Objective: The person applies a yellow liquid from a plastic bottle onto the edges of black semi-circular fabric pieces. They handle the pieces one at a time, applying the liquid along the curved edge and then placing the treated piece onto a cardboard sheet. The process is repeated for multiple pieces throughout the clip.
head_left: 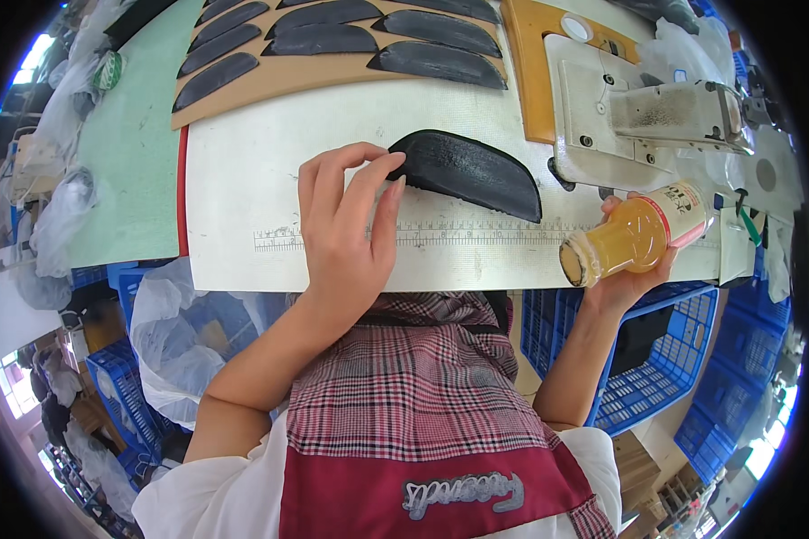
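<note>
A black, curved, half-moon-shaped piece with a shiny surface is at the middle of the white table. Its left tip is pinched between the thumb and fingers of my left hand. My right hand is wrapped round a bottle of amber liquid, tilted with its dark-tipped neck toward the lower left. A light label with a red band is round the bottle's body. Whether the black piece touches the table along its whole length I cannot tell.
Several similar black pieces lie in rows on a brown board at the far side. To the right stands a sewing machine. Blue crates and a clear plastic bag are below the table's near edge, which bears a printed ruler.
</note>
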Demonstrator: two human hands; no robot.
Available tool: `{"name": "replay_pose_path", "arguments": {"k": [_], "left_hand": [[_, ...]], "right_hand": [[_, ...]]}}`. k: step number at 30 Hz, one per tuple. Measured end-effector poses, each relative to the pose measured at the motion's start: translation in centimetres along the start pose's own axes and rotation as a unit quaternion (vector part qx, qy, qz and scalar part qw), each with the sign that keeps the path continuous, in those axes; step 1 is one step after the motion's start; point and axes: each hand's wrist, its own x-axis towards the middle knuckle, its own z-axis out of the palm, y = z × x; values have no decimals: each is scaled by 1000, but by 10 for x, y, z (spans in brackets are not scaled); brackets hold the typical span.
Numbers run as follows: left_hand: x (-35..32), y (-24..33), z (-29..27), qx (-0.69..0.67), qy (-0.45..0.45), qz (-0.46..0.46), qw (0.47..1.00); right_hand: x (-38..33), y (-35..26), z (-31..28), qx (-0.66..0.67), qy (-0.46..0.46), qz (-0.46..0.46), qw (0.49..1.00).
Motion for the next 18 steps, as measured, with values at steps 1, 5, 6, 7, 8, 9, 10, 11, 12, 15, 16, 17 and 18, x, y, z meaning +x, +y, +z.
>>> {"name": "replay_pose_path", "arguments": {"k": [1, 5, 6, 7, 8, 9, 10, 11, 12, 15, 16, 17, 18], "left_hand": [[1, -1, 1, -6, 0, -7, 1000], [4, -3, 2, -61, -18, -84, 994], [5, -2, 1, -84, -26, -115, 989], [6, -4, 0, -140, -32, -171, 975], [8, -7, 0, -196, -37, -227, 953], [9, -10, -1, -251, -42, -281, 925], [13, -12, -3, -280, -58, -304, 909], [18, -13, -8, -308, -73, -326, 891], [21, -15, -11, -335, -87, -348, 871], [26, -19, -13, -356, -132, -383, 842], [28, -19, -14, -358, -137, -390, 837], [29, -18, -15, -362, -142, -398, 831], [30, -18, -16, -366, -147, -406, 825]], "right_hand": [[0, 0, 0, 1, 0, 1, 1000], [0, 0, 0, 9, -4, 1, 1000], [0, 0, -1, 9, -6, 2, 1000], [1, 0, -1, 8, -8, 3, 1000], [0, 0, -2, 7, -9, 4, 1000], [0, 0, -2, 9, -17, 5, 1000], [0, 0, -2, 11, -25, 6, 1000], [0, 0, -2, 15, -34, 8, 999], [0, 0, -2, 12, -34, 10, 999], [1, -1, -3, 8, -22, 11, 1000], [1, 0, -4, 11, -11, 10, 1000], [1, 1, -5, 13, 0, 9, 1000], [0, 0, -4, 11, -9, 7, 1000]]}}
